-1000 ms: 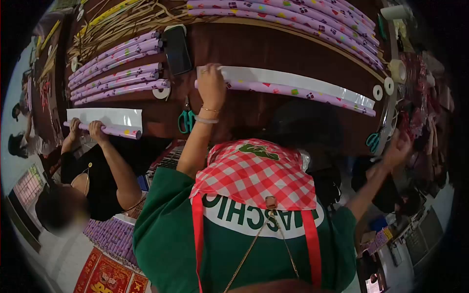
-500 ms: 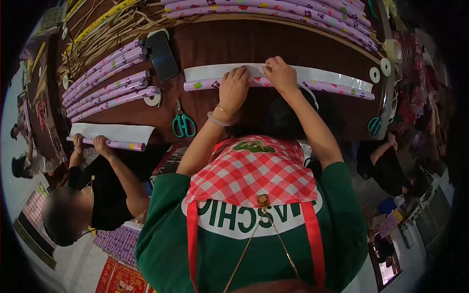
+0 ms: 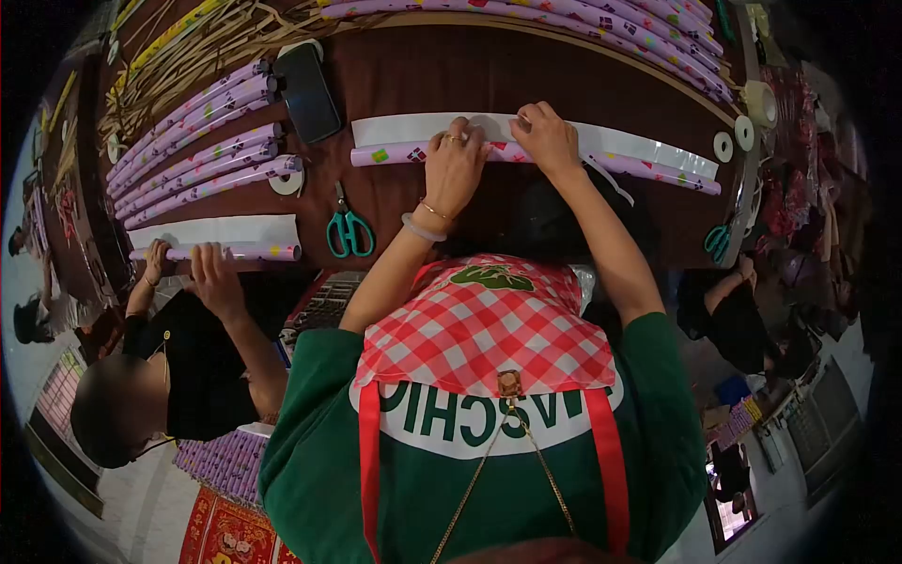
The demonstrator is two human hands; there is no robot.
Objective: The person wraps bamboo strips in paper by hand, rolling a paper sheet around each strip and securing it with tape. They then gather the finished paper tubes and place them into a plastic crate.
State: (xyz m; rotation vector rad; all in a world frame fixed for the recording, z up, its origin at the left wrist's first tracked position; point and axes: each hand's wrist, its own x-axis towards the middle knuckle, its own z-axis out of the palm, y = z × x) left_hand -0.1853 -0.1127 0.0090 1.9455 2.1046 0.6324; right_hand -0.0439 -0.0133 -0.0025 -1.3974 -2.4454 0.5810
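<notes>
The left hand (image 3: 455, 167) and the right hand (image 3: 549, 141) cover parts of the long purple roll (image 3: 658, 173), and the contact under their fingers cannot be seen. At the top edge of the frame, the purple rolls (image 3: 583, 26) are cut off; at the upper left, the brown strips (image 3: 188, 70) also go out of it. A pale object (image 3: 303, 44) is mostly hidden under the phone (image 3: 307, 92). The checked apron (image 3: 489, 329) and its straps hide some letters of the green shirt (image 3: 319, 451). At the lower left, a person's face (image 3: 117, 399) is blurred. The dark thing (image 3: 564, 221) below the right hand is too dark to tell.
</notes>
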